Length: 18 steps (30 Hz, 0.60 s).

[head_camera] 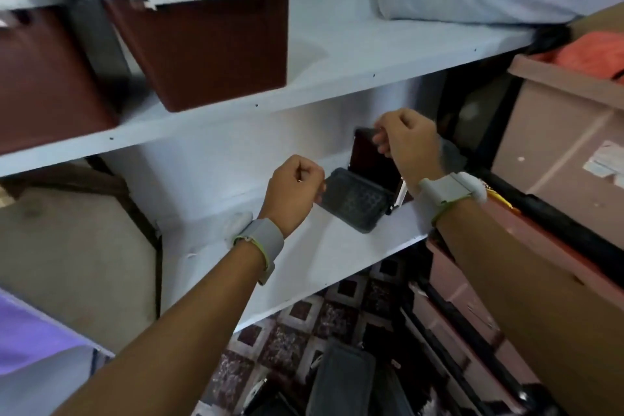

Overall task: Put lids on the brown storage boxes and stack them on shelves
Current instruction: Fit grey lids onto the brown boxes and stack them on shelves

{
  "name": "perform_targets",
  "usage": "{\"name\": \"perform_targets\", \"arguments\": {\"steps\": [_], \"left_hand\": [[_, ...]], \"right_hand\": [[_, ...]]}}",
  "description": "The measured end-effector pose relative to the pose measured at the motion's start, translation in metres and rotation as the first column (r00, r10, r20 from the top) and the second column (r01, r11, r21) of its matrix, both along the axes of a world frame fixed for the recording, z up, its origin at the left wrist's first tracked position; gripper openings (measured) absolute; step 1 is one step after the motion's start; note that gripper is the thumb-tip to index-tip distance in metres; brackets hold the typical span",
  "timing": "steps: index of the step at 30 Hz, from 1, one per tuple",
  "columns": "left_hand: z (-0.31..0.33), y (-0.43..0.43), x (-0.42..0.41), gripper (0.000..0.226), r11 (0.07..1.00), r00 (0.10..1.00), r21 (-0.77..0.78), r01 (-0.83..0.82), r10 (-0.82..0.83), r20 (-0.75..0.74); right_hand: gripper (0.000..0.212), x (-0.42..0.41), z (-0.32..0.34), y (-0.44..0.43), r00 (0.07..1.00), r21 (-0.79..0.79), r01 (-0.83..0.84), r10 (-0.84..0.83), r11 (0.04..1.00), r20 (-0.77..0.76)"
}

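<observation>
- A white painted wooden shelf unit (337,78) crosses the frame from left to right. Its lower board (304,246) runs through the centre.
- A stack of pale pink plastic bins (557,145) fills the right edge of the frame, with an orange cloth (587,57) in the top one.
- A large brown plastic storage box (209,44) with a grey lid fitted sits on the upper board, upper left of the frame. A second brown box (44,78), also lidded, stands just beside it at the far left edge.
- A small dark brown plastic box (371,159) stands tipped on its side on the lower board, right of centre.
- A grey plastic lid with a grid pattern (354,203) lies flat on the lower board. It touches the small box's bottom edge.
- The person's right hand (408,145), right of centre, has its fingers curled over the small box's top rim and grips it.
- The left hand (293,189), at centre, is balled with fingers curled tight at the lid's left edge. Whether it holds the lid cannot be told.
- Grey wristbands (266,236) circle both wrists.
</observation>
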<state>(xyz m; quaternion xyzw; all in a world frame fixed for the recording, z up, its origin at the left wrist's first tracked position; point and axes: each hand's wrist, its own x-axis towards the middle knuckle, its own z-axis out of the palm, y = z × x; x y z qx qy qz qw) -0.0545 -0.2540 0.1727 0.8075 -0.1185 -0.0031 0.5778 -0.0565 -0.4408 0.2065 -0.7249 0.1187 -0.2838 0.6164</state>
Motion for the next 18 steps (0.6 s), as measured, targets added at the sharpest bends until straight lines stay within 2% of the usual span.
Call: {"name": "perform_targets", "arguments": {"steps": [5, 8, 11, 14, 18], "left_hand": [[-0.068, -0.053, 0.036, 0.012, 0.998, 0.943, -0.027, -0.051, 0.039, -0.330], [-0.114, -0.085, 0.059, 0.012, 0.989, 0.851, -0.068, -0.135, 0.081, -0.518], [-0.167, -0.120, 0.082, 0.013, 0.964, 0.713, -0.117, -0.237, 0.091, -0.695], [-0.210, -0.146, 0.101, 0.016, 0.945, 0.616, -0.134, -0.299, 0.084, -0.783], [-0.269, -0.182, 0.130, 0.020, 0.929, 0.560, -0.086, -0.360, 0.142, -0.816]], "right_hand": [[0.018, 0.039, -0.079, -0.066, 0.971, 0.074, 0.033, -0.015, 0.997, -0.238], [0.019, 0.062, -0.127, -0.096, 0.938, 0.137, 0.037, 0.013, 0.990, -0.347], [0.019, 0.087, -0.182, -0.122, 0.891, 0.161, 0.018, 0.058, 0.987, -0.450], [0.025, 0.106, -0.227, -0.138, 0.847, 0.098, 0.074, -0.011, 0.992, -0.532], [0.024, 0.136, -0.277, -0.156, 0.792, -0.027, 0.110, -0.104, 0.994, -0.602]]}}
